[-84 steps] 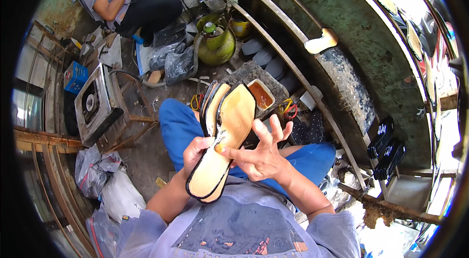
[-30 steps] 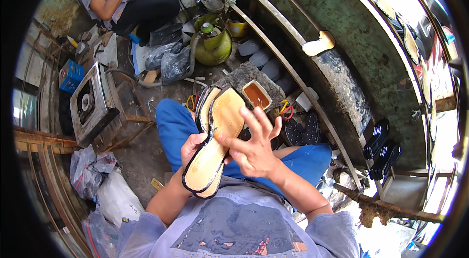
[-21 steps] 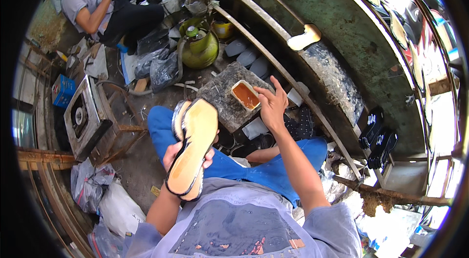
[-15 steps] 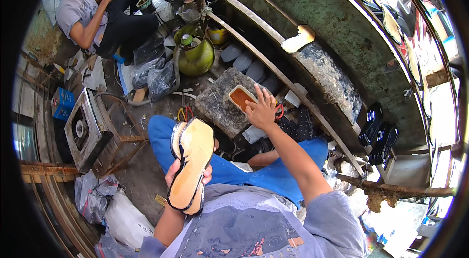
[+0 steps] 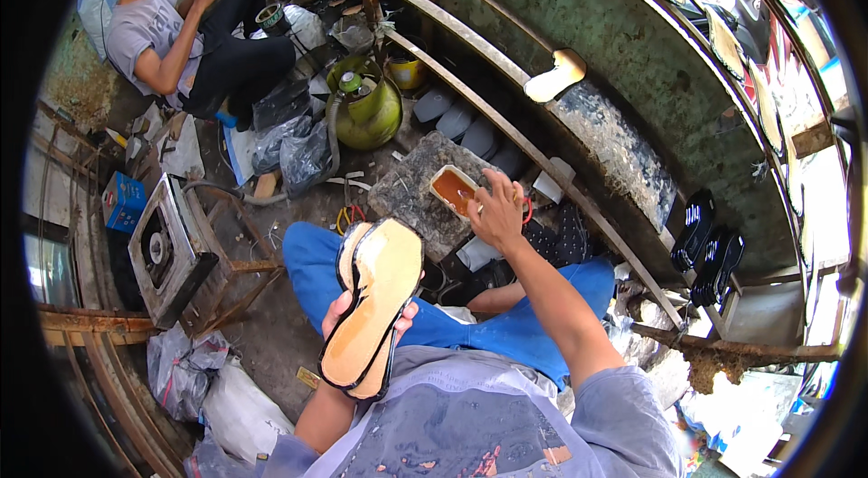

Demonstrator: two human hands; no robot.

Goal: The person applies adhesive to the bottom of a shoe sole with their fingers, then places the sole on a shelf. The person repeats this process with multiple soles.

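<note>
My left hand (image 5: 335, 310) is closed around a pair of sandal soles (image 5: 384, 274), stacked slightly askew, with tan tops and black edging. The upper sole has a glossy wet-looking patch toward its heel. Over the stone block (image 5: 398, 193), my right hand (image 5: 497, 217) is at the near right end of a small rectangular tub (image 5: 438, 186) of amber, glue-like liquid. Its fingers are spread, and a fingertip reaches down to the liquid; nothing is seen gripped in that hand.
A green gas cylinder (image 5: 369, 112) stands beyond the block, and a stove (image 5: 161, 247) is at the left. Grey soles (image 5: 457, 123) lie under a wooden rail. Black sandals (image 5: 714, 265) sit at the right. Another person (image 5: 163, 48) sits at the far left.
My right fingers have dipped from the tub's rim toward the liquid. The soles in my left hand have shifted slightly right, while the whole view has moved a little.
</note>
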